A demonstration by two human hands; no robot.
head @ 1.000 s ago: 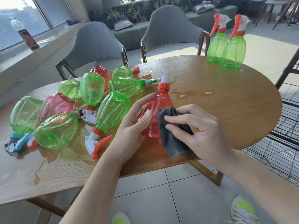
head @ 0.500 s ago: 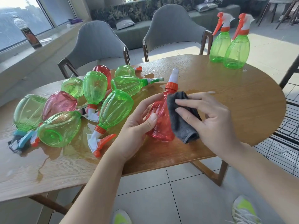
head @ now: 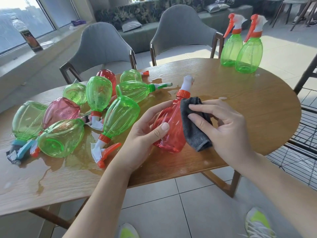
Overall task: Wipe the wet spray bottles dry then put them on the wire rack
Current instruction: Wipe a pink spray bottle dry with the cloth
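Two grey chairs [head: 103, 43] [head: 181, 28] stand at the far side of the wooden tabletop [head: 240, 100]. A dark bottle [head: 28, 34] stands on the window ledge [head: 25, 55] at far left. A patterned sofa [head: 154, 12] with cushions runs behind, over a tiled floor [head: 171, 212].

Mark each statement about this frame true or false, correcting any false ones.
1. The left hand grips a red spray bottle. True.
2. The right hand holds a white paper towel. False: it presses a dark grey cloth to the bottle.
3. Two green bottles stand upright at the table's far right. True.
4. The table is fully dry. False: water pools on it.
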